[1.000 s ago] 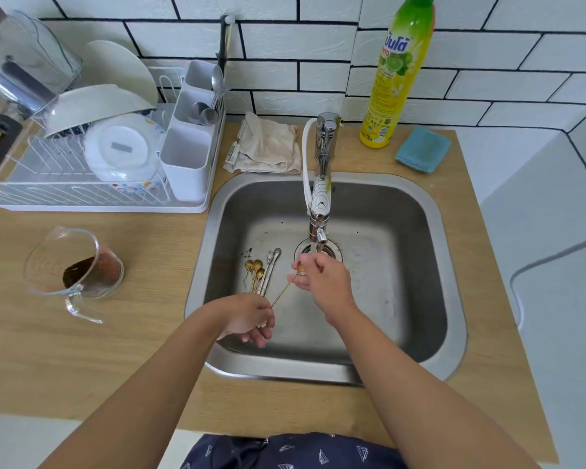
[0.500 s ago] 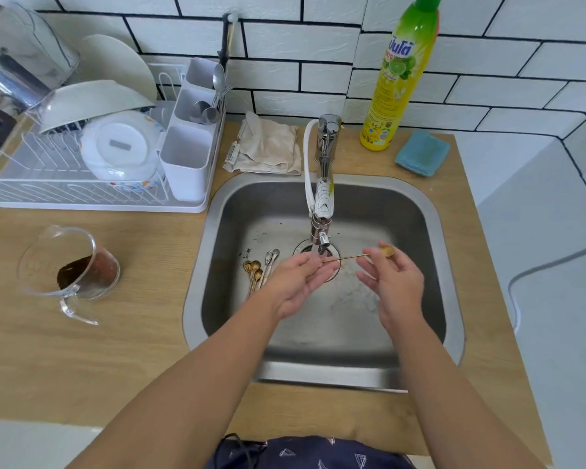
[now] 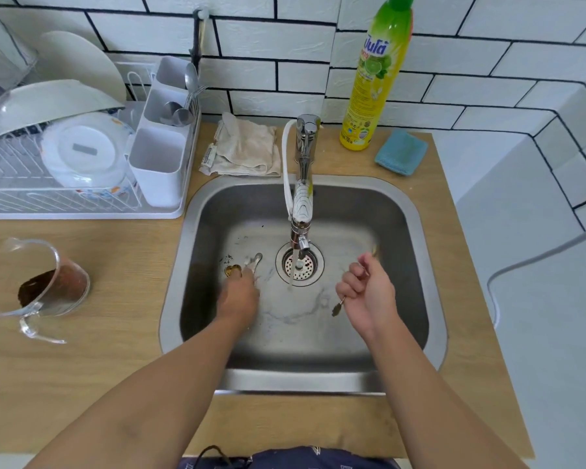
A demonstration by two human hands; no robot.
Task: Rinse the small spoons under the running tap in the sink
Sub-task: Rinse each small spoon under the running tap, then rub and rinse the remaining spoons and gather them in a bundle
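Tap point(image 3: 301, 211) running over the drain. Right hand point(image 3: 369, 292) fingers curled around one gold spoon point(image 3: 338, 307), right of the stream. Left hand point(image 3: 239, 296) down on the spoon pile point(image 3: 242, 265) at sink point(image 3: 420, 231) floor left; grasp unclear. Next, likely: lift one, bring under stream.

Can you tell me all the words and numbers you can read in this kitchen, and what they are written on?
Yellow bottle with green cap: a big blue brand word in what looks like Thai script; I cannot spell it out.
Same bottle, small print and the line near its base: too small to read.
Tag on the beige cloth: too blurred to read.
Clear measuring jug: faint marks, unreadable.
Nothing else carries readable text.
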